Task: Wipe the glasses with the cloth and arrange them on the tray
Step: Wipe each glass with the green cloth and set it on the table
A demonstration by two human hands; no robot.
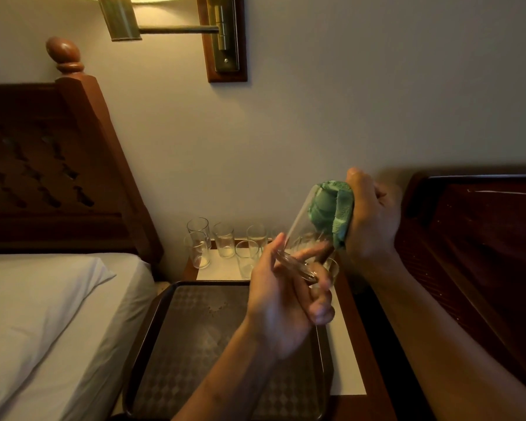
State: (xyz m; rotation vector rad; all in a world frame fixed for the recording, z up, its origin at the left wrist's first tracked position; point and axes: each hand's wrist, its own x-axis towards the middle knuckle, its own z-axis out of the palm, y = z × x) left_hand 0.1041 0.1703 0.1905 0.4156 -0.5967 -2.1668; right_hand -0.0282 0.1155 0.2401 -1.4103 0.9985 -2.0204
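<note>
a clear glass point(301, 238) is held tilted above the far right corner of the tray point(195, 344), thick base toward the camera. the left hand point(286, 302) pinches that base with curled fingers. the right hand point(371, 220) grips a green cloth point(331, 208) bunched into its mouth. more clear glasses point(225, 241) stand upright on the nightstand point(216, 268) behind the dark, diamond-patterned tray.

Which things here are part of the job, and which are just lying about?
Part of the job: the glass in the left hand; the green cloth in the right hand, pushed into it; the standing glasses; the tray.
Just there: wall lamp; pillow; headboard.
</note>
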